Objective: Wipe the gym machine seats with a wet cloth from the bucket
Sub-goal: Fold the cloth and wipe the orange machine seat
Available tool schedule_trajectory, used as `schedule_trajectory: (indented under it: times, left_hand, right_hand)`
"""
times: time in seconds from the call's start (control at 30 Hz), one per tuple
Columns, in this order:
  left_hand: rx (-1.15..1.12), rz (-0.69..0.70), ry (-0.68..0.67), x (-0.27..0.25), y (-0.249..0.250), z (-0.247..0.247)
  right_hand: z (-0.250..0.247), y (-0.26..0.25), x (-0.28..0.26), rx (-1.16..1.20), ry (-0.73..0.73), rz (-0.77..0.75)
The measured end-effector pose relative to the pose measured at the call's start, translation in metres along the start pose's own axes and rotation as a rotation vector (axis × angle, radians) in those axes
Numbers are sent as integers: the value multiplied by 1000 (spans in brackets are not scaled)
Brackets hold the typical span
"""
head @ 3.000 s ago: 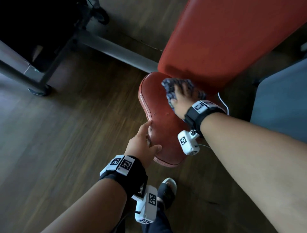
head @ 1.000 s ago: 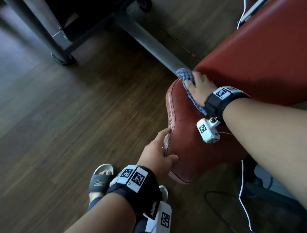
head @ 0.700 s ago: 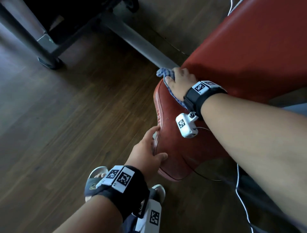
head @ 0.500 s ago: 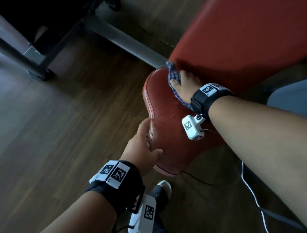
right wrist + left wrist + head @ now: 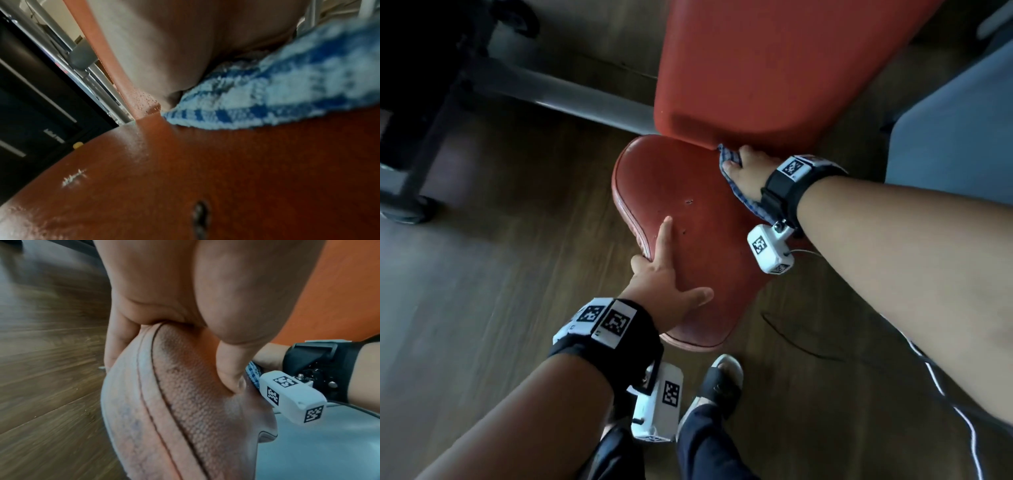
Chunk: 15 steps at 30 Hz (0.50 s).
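Right hand (image 5: 748,171) pressed the checked cloth (image 5: 736,186) flat at the seat's (image 5: 688,192) back edge; left hand (image 5: 659,277) gripped its front edge. Firm, overlapping strokes would suit.

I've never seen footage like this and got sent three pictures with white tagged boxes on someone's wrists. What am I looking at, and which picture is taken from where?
No machine here: a person wears three cameras. The wide picture comes from the head and looks down at both arms. The white boxes strapped to the wrists are the other two cameras, each looking along its hand.

In the head view, the right hand presses a blue checked cloth onto a red padded seat, at the back where the seat meets the red backrest. The right wrist view shows that cloth from very close, with water droplets on the red padding beside it.

The left hand holds the seat's front edge, thumb and forefinger on top; the left wrist view shows other fingers curled under the stitched rim. Below is a wooden floor.
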<state>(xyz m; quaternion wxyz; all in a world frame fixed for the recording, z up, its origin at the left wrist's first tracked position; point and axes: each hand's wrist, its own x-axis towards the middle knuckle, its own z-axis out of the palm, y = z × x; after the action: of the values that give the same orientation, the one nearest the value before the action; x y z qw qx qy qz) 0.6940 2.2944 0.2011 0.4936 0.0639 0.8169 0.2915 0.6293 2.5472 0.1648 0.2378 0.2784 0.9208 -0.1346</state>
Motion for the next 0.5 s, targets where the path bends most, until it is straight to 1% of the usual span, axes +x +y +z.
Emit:
schedule_trajectory:
  times: [0.1, 0.2, 0.3, 0.4, 0.47, 0.5]
  left_hand:
    - [-59, 7, 18, -1, -1, 1]
    - [-89, 14, 35, -1, -3, 2]
    - [-113, 25, 43, 1, -4, 3]
    - [-121, 30, 48, 1, -4, 3]
    - [-124, 27, 48, 1, -4, 3]
    - [-125, 24, 45, 0, -4, 3]
  right_hand:
    - [2, 16, -5, 41, 19, 28]
    - [5, 54, -17, 114, 61, 131]
    - [9, 80, -33, 279, 122, 224]
    - [22, 83, -46, 423, 197, 350]
    - [33, 77, -58, 469, 251, 373]
    - [39, 74, -68, 481, 249, 375]
